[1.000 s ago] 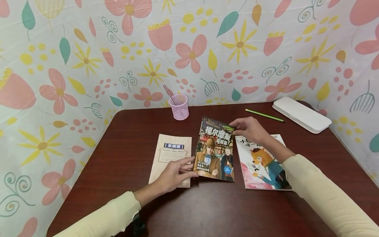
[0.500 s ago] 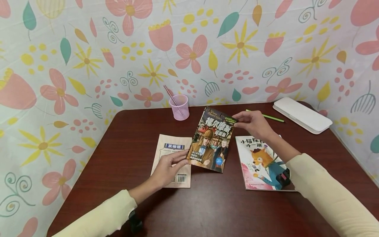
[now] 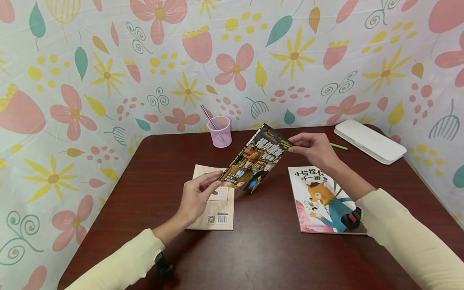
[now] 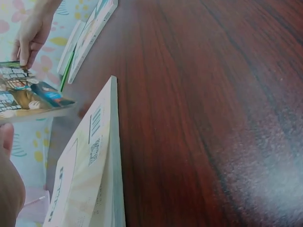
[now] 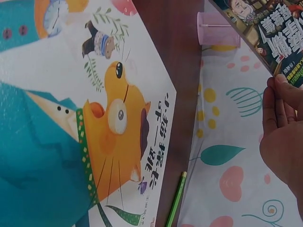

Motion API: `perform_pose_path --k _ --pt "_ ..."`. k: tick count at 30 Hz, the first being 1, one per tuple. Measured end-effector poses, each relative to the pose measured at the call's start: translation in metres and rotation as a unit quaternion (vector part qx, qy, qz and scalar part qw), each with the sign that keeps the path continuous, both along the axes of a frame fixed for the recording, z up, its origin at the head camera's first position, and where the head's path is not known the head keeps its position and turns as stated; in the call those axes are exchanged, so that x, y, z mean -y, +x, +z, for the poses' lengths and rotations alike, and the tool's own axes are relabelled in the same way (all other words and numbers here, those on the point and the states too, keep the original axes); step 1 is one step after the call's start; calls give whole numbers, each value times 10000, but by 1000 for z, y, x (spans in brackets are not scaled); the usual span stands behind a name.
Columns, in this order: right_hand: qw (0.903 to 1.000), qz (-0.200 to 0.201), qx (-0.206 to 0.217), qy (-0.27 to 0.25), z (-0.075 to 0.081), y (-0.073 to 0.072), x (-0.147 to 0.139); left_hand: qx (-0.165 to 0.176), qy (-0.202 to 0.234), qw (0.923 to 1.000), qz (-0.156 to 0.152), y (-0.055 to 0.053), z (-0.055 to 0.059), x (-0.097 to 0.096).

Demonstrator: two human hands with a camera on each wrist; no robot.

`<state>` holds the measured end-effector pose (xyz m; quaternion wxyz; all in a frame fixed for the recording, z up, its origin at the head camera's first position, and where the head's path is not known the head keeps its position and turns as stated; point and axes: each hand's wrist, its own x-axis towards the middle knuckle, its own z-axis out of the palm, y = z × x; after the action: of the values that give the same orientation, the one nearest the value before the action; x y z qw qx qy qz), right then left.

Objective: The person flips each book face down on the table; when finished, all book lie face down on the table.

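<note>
A dark-covered paperback book (image 3: 255, 159) with a detective figure is held in the air, tilted, its spine toward the upper left. My left hand (image 3: 195, 195) pinches its lower left corner between thumb and fingers. At the upper right corner, my right hand (image 3: 319, 151) grips the same book, thumb in front. The right wrist view shows that pinch on the book (image 5: 272, 30) close up. Beneath the left hand lies a beige book (image 3: 217, 209), partly covered. A white picture book (image 3: 322, 197) with an orange cartoon animal lies below the right forearm, its right side hidden.
Toward the back of the dark wooden table (image 3: 250, 253) stands a pink pencil cup (image 3: 219, 133) holding a striped stick. At the back right lie a green pencil (image 3: 338, 146), partly behind the right hand, and a white case (image 3: 369, 141). A flowered cloth (image 3: 145, 60) hangs behind.
Both hands have lifted the dark book up and away, turning it clockwise and tipping it. More of the beige book's lower part and of the picture book's title now shows.
</note>
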<state>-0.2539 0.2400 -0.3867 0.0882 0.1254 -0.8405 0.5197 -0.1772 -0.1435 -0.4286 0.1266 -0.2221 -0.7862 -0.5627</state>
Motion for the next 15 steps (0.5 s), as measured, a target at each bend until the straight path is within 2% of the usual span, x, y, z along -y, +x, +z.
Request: perform_pose_path --k 4,10,15 --pt "9996 -23 85 -284 0 1 2 121 358 9992 118 2 0 -1" --pt "9976 40 107 -683 -1 4 1 -11 331 9984 453 3 1 -1" --pt "9937 177 191 -1086 0 4 0 -96 277 9986 447 3 0 1"
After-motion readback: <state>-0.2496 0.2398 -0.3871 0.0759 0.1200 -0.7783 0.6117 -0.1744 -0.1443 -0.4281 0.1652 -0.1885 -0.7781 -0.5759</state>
